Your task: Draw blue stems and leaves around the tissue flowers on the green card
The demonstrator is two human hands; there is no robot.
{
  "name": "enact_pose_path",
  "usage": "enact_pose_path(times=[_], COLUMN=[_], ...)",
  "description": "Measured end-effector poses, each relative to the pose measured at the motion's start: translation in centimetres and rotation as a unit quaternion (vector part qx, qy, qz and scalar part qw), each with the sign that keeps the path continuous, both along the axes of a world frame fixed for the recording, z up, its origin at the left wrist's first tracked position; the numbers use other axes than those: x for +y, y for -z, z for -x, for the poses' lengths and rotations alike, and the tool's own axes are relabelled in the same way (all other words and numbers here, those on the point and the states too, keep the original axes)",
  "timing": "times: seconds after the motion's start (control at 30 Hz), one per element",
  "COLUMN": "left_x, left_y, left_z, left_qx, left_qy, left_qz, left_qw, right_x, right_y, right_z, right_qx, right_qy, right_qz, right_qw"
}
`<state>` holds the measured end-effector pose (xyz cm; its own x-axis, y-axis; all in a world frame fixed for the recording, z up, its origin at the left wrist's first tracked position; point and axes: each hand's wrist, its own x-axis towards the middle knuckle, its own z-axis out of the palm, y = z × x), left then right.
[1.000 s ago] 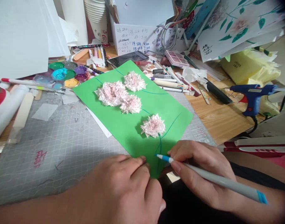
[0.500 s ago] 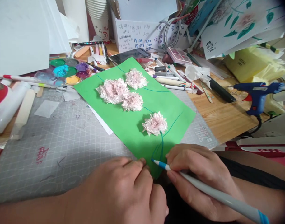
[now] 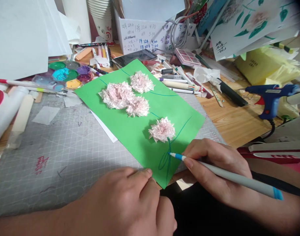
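A green sheet of paper (image 3: 130,131) lies slanted over the cutting mat, with pale pink crinkled paper flowers (image 3: 162,129) raised on it and thin blue-green lines drawn around them. In my right hand (image 3: 214,164) is a grey marker pen (image 3: 233,176) with a blue collar and blue end. Its tip touches the stem line below the lowest flower, beside a drawn narrow loop. My left hand (image 3: 130,200) is closed, its fingers curled at the sheet's near left edge with a fingertip on the paper. Part of its grip is hidden beneath the hand.
The grey cutting mat (image 3: 42,150) spreads to the left. A paint palette (image 3: 66,73), a pink palette box (image 3: 188,57) and several pens crowd the back. A blue glue gun (image 3: 271,95) stands at right near a yellow package (image 3: 260,65). Paper cups (image 3: 101,19) rise behind.
My right hand has moved the pen tip up and slightly right. The small loop beside the stem now looks closed. My left hand stays nearly in place.
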<state>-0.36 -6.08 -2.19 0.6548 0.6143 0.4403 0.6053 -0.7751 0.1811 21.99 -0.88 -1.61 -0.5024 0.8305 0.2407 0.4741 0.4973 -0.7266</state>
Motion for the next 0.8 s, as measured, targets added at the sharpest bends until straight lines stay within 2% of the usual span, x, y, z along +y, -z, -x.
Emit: enact_pose_path(times=[0.1, 0.3, 0.37, 0.53, 0.6, 0.7, 0.8], left_x=[0.1, 0.2, 0.2, 0.2, 0.2, 0.3, 0.4], left_y=[-0.2, -0.3, -0.2, 0.2, 0.2, 0.0, -0.2], left_z=[-0.1, -0.4, -0.4, -0.4, -0.4, -0.4, -0.4], left_qx=[0.006, 0.034, 0.034, 0.021, 0.023, 0.025, 0.037], left_qy=[0.006, 0.016, 0.012, 0.004, 0.0, 0.026, 0.016], left_qz=[-0.005, -0.007, -0.007, -0.013, -0.008, -0.006, -0.008], left_qw=[1.0, 0.999, 0.999, 1.0, 1.0, 0.999, 0.999], right_x=[-0.1, -0.6, -0.6, -0.3, -0.3, -0.6, -0.7], right_y=[-0.3, -0.7, -0.7, -0.7, -0.7, -0.5, -0.3], right_z=[0.5, 1.3, 1.2, 1.1, 1.3, 1.4, 1.2], right_qx=[-0.01, 0.031, 0.038, 0.003, 0.0, 0.017, 0.038], right_qy=[-0.015, -0.105, -0.092, -0.007, -0.016, -0.06, -0.081], right_qz=[-0.002, 0.003, 0.005, -0.014, -0.025, -0.024, -0.015], right_qw=[1.0, 0.994, 0.995, 1.0, 1.0, 0.998, 0.996])
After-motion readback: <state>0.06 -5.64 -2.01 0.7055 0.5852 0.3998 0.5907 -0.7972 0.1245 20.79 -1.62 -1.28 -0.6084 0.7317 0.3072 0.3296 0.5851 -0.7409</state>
